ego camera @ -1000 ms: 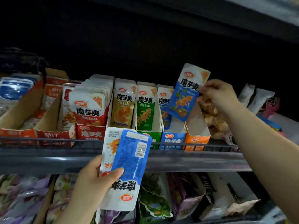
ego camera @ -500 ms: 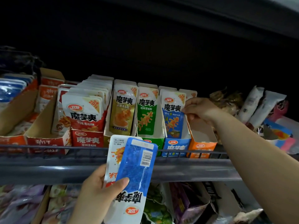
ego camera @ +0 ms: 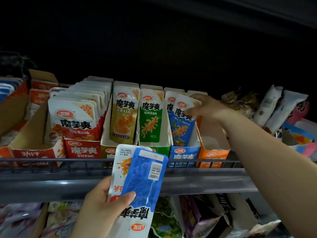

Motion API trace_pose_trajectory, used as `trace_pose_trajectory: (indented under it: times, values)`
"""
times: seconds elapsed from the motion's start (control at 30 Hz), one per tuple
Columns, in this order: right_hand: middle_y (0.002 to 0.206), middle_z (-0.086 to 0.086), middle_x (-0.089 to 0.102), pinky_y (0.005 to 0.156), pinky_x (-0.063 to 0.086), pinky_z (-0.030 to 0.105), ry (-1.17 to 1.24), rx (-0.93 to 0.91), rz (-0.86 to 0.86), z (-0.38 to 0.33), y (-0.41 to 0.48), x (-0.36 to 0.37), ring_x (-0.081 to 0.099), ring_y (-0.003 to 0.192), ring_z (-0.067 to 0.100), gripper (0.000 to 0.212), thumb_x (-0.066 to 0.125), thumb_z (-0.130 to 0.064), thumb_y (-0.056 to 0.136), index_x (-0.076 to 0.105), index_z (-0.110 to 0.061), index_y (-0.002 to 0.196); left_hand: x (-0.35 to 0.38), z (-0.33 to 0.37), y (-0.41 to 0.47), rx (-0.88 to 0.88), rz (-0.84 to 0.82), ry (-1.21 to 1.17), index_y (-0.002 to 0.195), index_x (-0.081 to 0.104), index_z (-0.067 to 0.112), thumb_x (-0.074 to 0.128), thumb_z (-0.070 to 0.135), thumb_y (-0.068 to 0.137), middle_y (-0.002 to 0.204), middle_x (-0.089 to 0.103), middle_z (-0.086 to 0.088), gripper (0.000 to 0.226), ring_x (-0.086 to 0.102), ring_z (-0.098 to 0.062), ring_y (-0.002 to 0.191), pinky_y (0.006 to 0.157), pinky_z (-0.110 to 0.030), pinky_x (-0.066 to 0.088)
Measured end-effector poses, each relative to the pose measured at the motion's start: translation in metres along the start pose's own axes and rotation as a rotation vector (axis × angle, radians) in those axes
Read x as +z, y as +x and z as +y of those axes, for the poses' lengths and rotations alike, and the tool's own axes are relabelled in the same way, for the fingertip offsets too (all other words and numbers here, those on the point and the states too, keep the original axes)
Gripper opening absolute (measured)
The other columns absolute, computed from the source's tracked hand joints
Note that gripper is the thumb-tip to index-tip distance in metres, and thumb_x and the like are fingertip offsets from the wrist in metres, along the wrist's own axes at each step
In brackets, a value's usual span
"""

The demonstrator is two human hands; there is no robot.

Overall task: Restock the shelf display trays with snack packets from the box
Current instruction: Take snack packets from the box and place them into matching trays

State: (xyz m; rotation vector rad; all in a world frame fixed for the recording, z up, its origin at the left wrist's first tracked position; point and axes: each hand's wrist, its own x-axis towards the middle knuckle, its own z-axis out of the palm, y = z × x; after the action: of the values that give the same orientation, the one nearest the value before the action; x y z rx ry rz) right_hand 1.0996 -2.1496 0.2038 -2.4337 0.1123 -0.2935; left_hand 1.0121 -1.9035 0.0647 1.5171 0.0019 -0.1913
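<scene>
The right hand (ego camera: 205,108) reaches into the blue tray (ego camera: 184,154).
Its fingers pinch a blue packet (ego camera: 181,129) standing there; the left hand (ego camera: 101,210) grips two more packets (ego camera: 144,179) before the shelf (ego camera: 51,182).

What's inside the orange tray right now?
Only bare cardboard shows in the front of the orange tray; no packet is visible there. The right hand covers its rear.

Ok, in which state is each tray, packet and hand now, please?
Red tray: full, packets upright.
Gold tray: stocked, front packet upright.
Green tray: stocked, front packet upright.
Blue tray: partly filled.
Orange tray: no packet visible inside.
Tilted packet: bottom in the blue tray, pinched by the right hand.
Left hand: grips two spare packets, the front one upside down.
</scene>
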Motion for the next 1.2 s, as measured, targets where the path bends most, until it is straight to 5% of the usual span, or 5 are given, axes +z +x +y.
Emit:
trace_pose_trajectory:
  times: [0.37,0.7,0.97,1.1,1.2]
  values:
    - [0.1,0.007,0.057,0.046,0.042,0.001,0.006,-0.095,0.011,-0.014,0.02,0.006,0.054,0.07,0.005,0.036,0.062,-0.006,0.084,0.054,-0.001,0.118,-0.004,0.0,0.0,0.027,0.011,-0.024,0.083,0.062,0.02,0.067,-0.007,0.072,0.068,0.072,0.008,0.029,0.068,-0.006,0.061,0.049,-0.019,0.048]
    - [0.125,0.014,0.052,0.093,0.043,0.029,-0.246,-0.219,0.232,0.003,0.03,0.018,0.051,0.113,0.025,0.039,0.061,-0.005,0.083,0.052,-0.008,0.121,-0.007,0.0,0.0,0.035,0.055,-0.046,0.076,0.064,0.021,0.065,-0.011,0.072,0.064,0.072,0.005,0.032,0.068,-0.012,0.06,0.06,-0.031,0.046]
    - [0.112,0.009,0.058,0.094,0.042,0.03,-0.17,-0.187,0.228,-0.007,0.034,0.011,0.053,0.109,0.02,0.023,0.053,0.0,0.085,0.058,-0.004,0.108,-0.007,0.002,-0.001,0.028,0.036,-0.004,0.079,0.062,0.023,0.067,-0.005,0.073,0.064,0.071,0.012,0.029,0.067,-0.007,0.061,0.056,-0.023,0.045]
    - [0.122,0.011,0.055,0.102,0.039,0.043,-0.271,-0.144,0.232,-0.002,0.037,0.016,0.048,0.118,0.028,0.035,0.058,-0.008,0.083,0.054,-0.015,0.117,-0.007,0.004,0.0,0.022,0.027,-0.023,0.082,0.062,0.018,0.067,-0.008,0.072,0.063,0.071,0.009,0.028,0.066,-0.002,0.056,0.043,-0.016,0.047]
    - [0.127,0.01,0.051,0.104,0.035,0.042,-0.455,-0.152,0.274,-0.002,0.037,0.022,0.041,0.122,0.028,0.045,0.059,-0.016,0.084,0.047,-0.021,0.127,-0.006,0.002,0.0,0.028,0.048,-0.052,0.081,0.064,0.017,0.066,-0.01,0.072,0.064,0.072,0.004,0.029,0.067,-0.007,0.056,0.055,-0.027,0.046]
